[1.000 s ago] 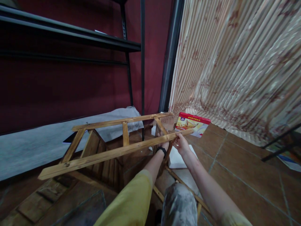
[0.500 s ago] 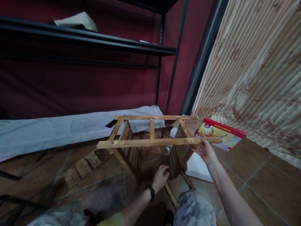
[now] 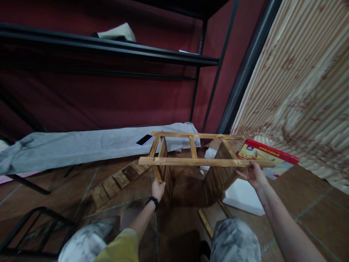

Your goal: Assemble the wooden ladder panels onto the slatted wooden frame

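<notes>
A wooden slatted rack lies on its side on the tiled floor, its ladder-like frame facing up. My left hand, with a black band on the wrist, grips the lower edge of the rack's left slatted panel. My right hand holds the right end of the near long rail. My knees in grey patterned trousers show at the bottom of the view.
A loose slatted wooden panel lies on the floor to the left. Behind the rack lies grey cloth with a phone on it. A red box, white sheet, black metal shelving and striped curtain surround the spot.
My left hand left the rack's right end and moved to the left panel. The view swung left and back, so the rack now sits level across the middle. The right hand kept its hold.
</notes>
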`<state>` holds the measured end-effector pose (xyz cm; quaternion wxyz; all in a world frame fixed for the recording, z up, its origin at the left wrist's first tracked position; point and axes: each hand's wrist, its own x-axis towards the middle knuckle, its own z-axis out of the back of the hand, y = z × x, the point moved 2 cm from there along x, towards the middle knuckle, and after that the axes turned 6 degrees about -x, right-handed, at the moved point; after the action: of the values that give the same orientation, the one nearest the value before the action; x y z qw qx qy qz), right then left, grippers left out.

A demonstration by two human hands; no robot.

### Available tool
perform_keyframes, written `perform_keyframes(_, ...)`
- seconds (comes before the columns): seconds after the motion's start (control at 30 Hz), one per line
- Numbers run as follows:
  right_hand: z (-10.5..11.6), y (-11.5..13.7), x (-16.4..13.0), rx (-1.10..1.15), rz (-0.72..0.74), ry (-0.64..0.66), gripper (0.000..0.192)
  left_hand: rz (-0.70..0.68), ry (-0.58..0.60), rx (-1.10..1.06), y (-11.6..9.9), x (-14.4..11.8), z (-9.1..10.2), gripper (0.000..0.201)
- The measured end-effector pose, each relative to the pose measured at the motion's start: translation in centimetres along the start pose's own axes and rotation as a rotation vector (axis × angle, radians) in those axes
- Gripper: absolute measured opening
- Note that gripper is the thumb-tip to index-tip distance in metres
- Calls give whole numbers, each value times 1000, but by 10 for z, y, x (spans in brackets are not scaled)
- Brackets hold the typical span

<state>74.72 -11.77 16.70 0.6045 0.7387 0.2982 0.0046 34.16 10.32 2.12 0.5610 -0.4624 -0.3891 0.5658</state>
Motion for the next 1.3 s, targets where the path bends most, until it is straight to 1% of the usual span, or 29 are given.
perform_keyframes(0.07, 1, 3, 0, -12, 5, -16, 2, -16, 18, -28, 4, 2, 0, 22)
perform_keyframes(0.13, 4, 6, 0, -24, 27, -30, 3, -40, 47, -15, 7, 5, 5, 18)
perform_keyframes(0.27, 8, 9, 2, -30, 53, -21, 7, -71, 50, 180, 8, 13, 26, 16)
perform_keyframes(0.37, 6, 6, 2, -22, 57, -3, 6, -60, 33, 282, 11, 17, 41, 12)
perform_keyframes(0.47, 1, -1, 3, -6, 66, -3, 6, -45, 22, 298, 16, 20, 53, 9)
perform_keyframes(0.53, -3, -6, 4, -1, 75, -7, 7, -34, 27, 307, 20, 23, 57, 8)
perform_keyframes(0.73, -8, -13, 3, 11, 82, 34, 7, -70, 44, 362, 31, 38, 61, 14)
perform_keyframes(0.83, -11, -15, -2, 27, 92, 44, 8, -59, 60, 322, 34, 40, 62, 17)
perform_keyframes(0.9, -14, -16, -5, 29, 100, 49, 9, -29, 59, 288, 31, 38, 63, 16)
perform_keyframes(0.97, -15, -16, -7, 20, 108, 39, 9, -13, 53, 270, 24, 33, 64, 19)
perform_keyframes(1.07, -11, -15, -6, -2, 124, -4, 10, -10, 68, 270, 11, 23, 61, 28)
perform_keyframes(1.13, -6, -13, -4, -12, 127, -10, 10, 10, 84, 297, 7, 17, 59, 29)
perform_keyframes(1.2, -1, -11, -2, -21, 129, 0, 10, 29, 91, 323, 7, 14, 58, 29)
perform_keyframes(1.3, 1, -10, -1, -28, 140, 4, 10, 33, 100, 321, 12, 13, 57, 30)
